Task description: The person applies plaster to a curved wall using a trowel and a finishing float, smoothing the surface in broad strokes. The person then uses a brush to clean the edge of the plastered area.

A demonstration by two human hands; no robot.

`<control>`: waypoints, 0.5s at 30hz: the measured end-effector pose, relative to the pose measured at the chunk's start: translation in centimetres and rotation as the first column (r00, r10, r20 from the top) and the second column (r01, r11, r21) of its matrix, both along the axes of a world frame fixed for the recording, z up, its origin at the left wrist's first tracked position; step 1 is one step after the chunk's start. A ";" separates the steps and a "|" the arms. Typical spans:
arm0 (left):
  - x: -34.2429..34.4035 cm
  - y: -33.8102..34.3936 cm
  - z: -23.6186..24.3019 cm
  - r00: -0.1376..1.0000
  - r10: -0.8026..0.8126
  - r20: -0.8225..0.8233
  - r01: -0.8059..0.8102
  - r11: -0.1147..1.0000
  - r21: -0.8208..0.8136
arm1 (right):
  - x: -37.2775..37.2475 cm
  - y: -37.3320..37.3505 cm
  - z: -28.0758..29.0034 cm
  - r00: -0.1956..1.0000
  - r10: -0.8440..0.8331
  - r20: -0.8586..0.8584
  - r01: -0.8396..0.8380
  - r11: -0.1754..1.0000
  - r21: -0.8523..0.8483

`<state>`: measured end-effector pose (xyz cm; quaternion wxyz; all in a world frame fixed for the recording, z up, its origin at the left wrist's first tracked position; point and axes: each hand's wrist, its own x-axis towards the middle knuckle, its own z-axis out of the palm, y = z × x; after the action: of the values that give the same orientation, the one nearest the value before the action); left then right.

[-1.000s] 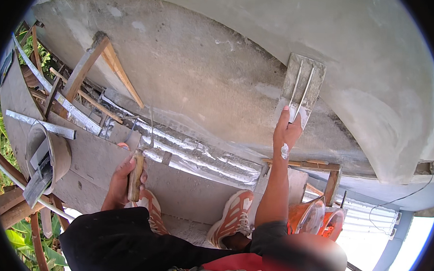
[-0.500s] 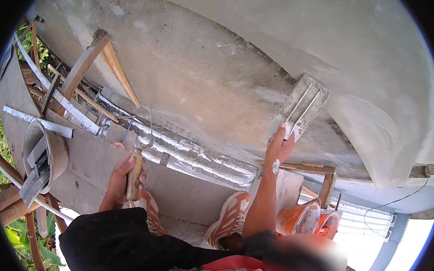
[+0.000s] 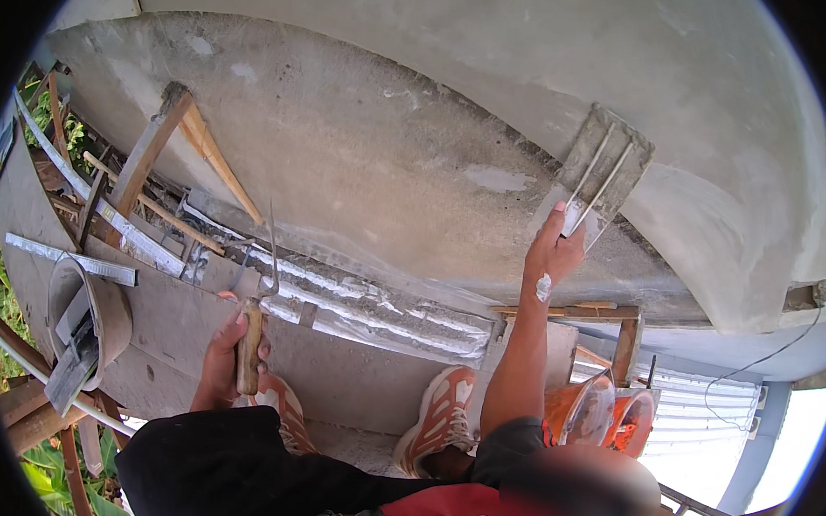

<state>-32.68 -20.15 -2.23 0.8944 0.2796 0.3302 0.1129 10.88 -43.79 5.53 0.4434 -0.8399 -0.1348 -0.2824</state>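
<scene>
My left hand (image 3: pixel 224 353) is closed around the wooden handle of a pointing trowel (image 3: pixel 251 343); its thin blade stands nearly edge-on, away from the wall. At the right, my right arm is stretched out. Its hand (image 3: pixel 555 251) grips a flat grey plastering trowel (image 3: pixel 614 156), whose back carries two parallel rods and is smeared with cement. That tool lies against the wall (image 3: pixel 390 154), over the border between rough brownish cement and smoother grey plaster (image 3: pixel 706 199). White residue marks my right wrist. The underside of the plastering trowel is hidden.
My shoes stand on a board platform (image 3: pixel 352 356). A bucket (image 3: pixel 119 310) with flat tools sits at its left, near a metal strip (image 3: pixel 63 256). Timber braces (image 3: pixel 153 146) lean on the wall. Two orange buckets (image 3: pixel 578 409) stand at the right, beside a wooden frame (image 3: pixel 626 339).
My right hand has slid the plastering trowel up and to the right along the wall. The left hand keeps its trowel, with the blade turned slightly.
</scene>
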 end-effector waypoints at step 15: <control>0.5 0.1 0.4 0.999 -0.009 -0.034 0.009 1.000 0.002 | -1.0 1.2 -0.5 0.983 0.160 -0.085 -0.167 0.983 -0.081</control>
<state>-32.21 -20.08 -1.80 0.8888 0.2841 0.3439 0.1046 9.90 -42.59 5.07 0.4326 -0.8551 -0.1982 -0.2056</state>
